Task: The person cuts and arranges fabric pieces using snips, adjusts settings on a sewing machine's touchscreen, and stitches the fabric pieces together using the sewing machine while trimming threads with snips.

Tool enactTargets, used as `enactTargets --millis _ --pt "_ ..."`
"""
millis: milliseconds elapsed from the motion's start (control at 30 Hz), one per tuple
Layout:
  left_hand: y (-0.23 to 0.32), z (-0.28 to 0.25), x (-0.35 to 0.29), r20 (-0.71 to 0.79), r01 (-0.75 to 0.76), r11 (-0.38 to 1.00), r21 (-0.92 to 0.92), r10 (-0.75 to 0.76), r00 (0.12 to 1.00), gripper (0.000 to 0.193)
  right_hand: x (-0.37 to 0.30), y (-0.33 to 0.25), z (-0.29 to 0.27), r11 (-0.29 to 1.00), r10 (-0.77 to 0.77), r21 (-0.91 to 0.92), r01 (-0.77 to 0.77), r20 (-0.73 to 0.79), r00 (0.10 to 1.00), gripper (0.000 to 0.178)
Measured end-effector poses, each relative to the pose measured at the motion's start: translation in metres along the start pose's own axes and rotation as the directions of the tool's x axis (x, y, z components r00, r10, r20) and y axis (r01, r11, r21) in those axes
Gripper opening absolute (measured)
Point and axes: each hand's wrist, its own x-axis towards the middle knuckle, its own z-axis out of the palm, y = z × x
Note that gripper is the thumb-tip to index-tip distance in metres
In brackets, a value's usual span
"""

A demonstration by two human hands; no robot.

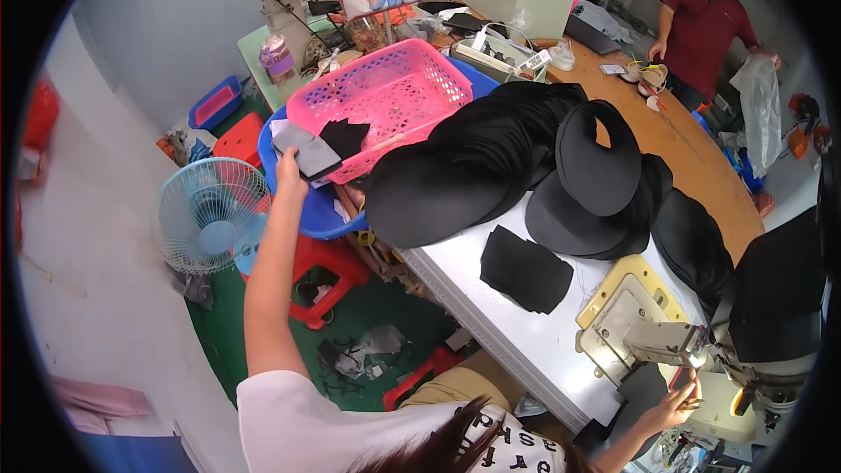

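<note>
You've got flat, straight-edged grey pieces [313, 158] held out at left, tilted by the pink basket's [372, 72] left end, black pieces [346, 137] just right.

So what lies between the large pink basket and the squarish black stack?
Head view: the curved black pieces, then a narrow strip of bare white tabletop.

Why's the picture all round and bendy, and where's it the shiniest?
Head view: fisheye look, with black around the rim and the brown table appearing curved; head view: brightest glare at the sewing machine, with a shiny patch on the white tabletop; head view: black stack so dark its layers blend.
</note>
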Motion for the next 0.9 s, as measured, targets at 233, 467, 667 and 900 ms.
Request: enactTargets --millis 233,467,667,900 --pt "0.002 0.030 0.138 0.141 -0.100 0.968 0.231 0.068 0.988 0.030 0.018 0.041 0.026 0.998 -0.054 0.036 0.059 -0.136 0.989 0.029" --pt "-0.016 0.060 0.195 0.049 0.222 0.969 0.104 -0.228 0.972 0.027 0.024 0.066 0.029 0.923 -0.251 -0.347 0.166 -0.214 0.944 0.031" --pt "-0.046 0.094 0.210 -0.108 0.264 0.964 0.010 -0.262 0.959 0.031 0.019 0.052 0.032 0.898 -0.305 -0.401 0.183 -0.265 0.915 0.031" --pt "-0.088 0.087 0.238 -0.067 0.188 0.971 0.145 -0.180 0.981 0.043 0.013 0.049 0.038 0.907 -0.287 -0.388 0.166 -0.278 0.917 0.033"
